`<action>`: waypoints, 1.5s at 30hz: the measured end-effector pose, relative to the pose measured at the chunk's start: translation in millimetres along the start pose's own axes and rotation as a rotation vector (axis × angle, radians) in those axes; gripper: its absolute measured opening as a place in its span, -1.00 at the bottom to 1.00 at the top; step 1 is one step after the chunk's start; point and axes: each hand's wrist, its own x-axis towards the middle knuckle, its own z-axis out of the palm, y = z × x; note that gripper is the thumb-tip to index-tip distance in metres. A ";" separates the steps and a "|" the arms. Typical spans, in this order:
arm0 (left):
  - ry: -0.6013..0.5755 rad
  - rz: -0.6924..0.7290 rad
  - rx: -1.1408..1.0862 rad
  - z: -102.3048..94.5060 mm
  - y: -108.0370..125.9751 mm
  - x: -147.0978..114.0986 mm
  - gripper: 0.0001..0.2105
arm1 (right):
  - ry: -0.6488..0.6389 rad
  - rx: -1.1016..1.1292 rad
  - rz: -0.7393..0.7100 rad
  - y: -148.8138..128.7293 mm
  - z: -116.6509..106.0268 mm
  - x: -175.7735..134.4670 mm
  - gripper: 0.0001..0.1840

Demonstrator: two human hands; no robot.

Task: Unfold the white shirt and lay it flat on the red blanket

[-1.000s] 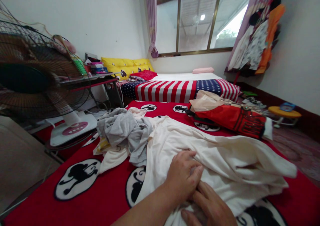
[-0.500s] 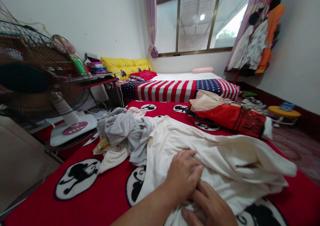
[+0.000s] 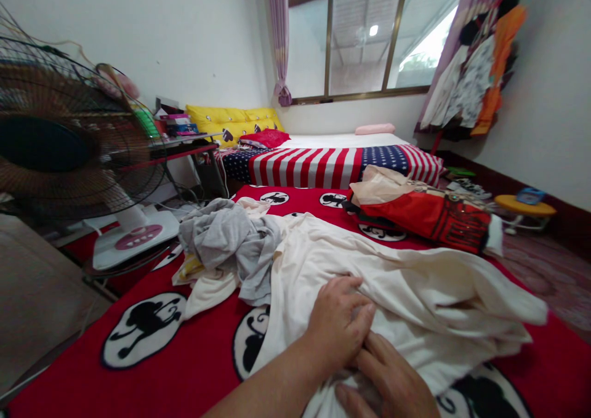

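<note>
While the left hand (image 3: 340, 321) and right hand (image 3: 394, 375) touch each other over the white garment (image 3: 332, 245), their fingers look bent — can't tell if either pinches fabric. It's spread, wrinkled, on the red blanket (image 3: 203, 356), left edge against the grey clothes (image 3: 226, 239). 2 risks: loose hold lets cloth slip or bunch; a hard pull drags the grey clothes along.

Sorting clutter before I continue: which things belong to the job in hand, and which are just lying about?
In the job:
white garment, under left hand and right hand
perhaps crumpled gray garment and red-and-beige clothes pile, neither in hand

Just lying about:
electric fan
yellow-topped stool
red pillow
</note>
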 end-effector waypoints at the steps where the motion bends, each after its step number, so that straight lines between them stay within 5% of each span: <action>1: 0.001 0.003 -0.001 -0.1 -0.3 0.0 -0.82 | -0.015 0.002 0.001 -0.2 -1.3 0.5 -0.68; 7: -0.002 0.003 0.006 -0.6 -0.5 0.3 -0.82 | -0.108 -0.019 -0.054 2.2 -7.5 2.8 -0.68; 23: -0.006 -0.003 0.009 -0.1 -0.1 0.4 -0.82 | 0.015 -0.011 -0.007 -0.4 -0.1 -0.5 -0.71; 45: -0.003 -0.001 -0.006 0.9 -2.6 0.8 -0.82 | 0.011 0.021 -0.004 0.0 1.5 -0.4 -0.71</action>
